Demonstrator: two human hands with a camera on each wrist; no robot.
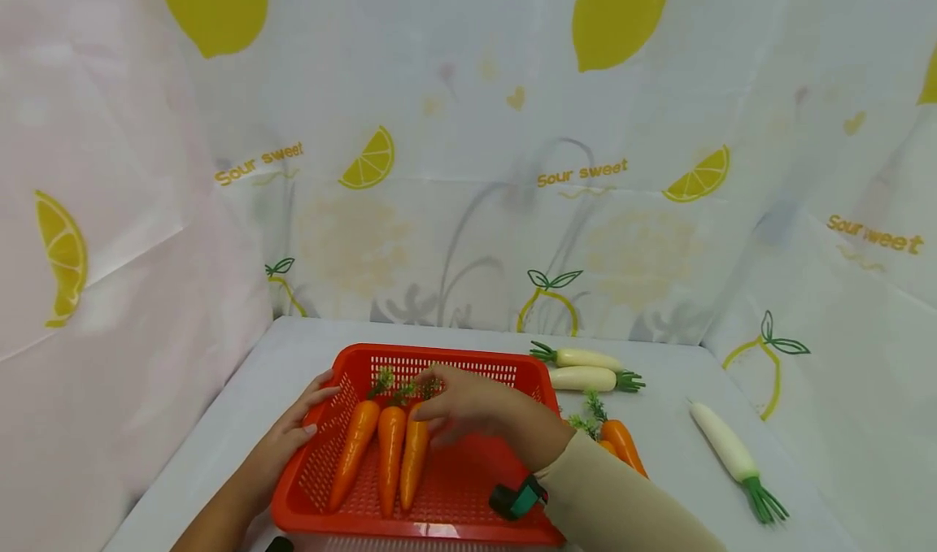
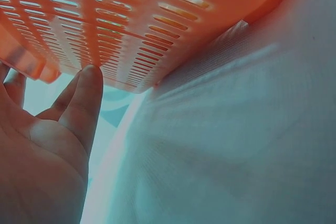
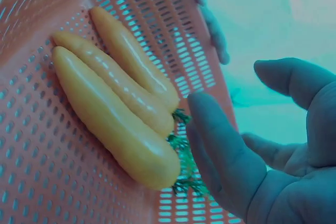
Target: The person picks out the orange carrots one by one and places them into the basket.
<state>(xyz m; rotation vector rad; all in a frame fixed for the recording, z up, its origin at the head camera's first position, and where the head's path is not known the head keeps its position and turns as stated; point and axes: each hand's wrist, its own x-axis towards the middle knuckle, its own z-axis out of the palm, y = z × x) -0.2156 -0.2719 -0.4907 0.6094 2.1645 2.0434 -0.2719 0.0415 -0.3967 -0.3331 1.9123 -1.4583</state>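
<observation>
Basket: red and slotted, sitting [image 1: 464, 479] on the tabletop [image 1: 739, 397] between the two forearms.
Carrots: three [image 1: 391, 454] lie side by side on the basket floor toward its left side, leafy ends at the far wall, narrow ends toward the person.
Left hand: at the basket's left rim [image 1: 291, 428], fingers bent over the edge and one pressing the outer wall, so it grips the basket.
Right hand: over the basket [image 1: 457, 402], beside the leafy end of the rightmost carrot; fingers spread wide, thumb well apart, holding nothing. Whether a fingertip brushes the leaves, I cannot tell.
Loose carrots: outside the basket at its right [image 1: 622, 446], partly hidden by the sleeve [image 1: 615, 487].
Radishes: two [image 1: 586, 379] by the basket's far right corner, a third [image 1: 721, 438] farther right, all on the tabletop.
Steadying: the left grip looks well placed; a light, even hold should stop the basket sliding without tipping it.
Fingers near leaves: best kept wide and lifted straight up, since the tufts could snag and drag the row askew.
Carrot grip: the thick body just below the leaves should suit the fingers best; the glossy skin may slip under a tip-only pinch.
Row: a carrot laid parallel should spare its neighbours from rolling.
</observation>
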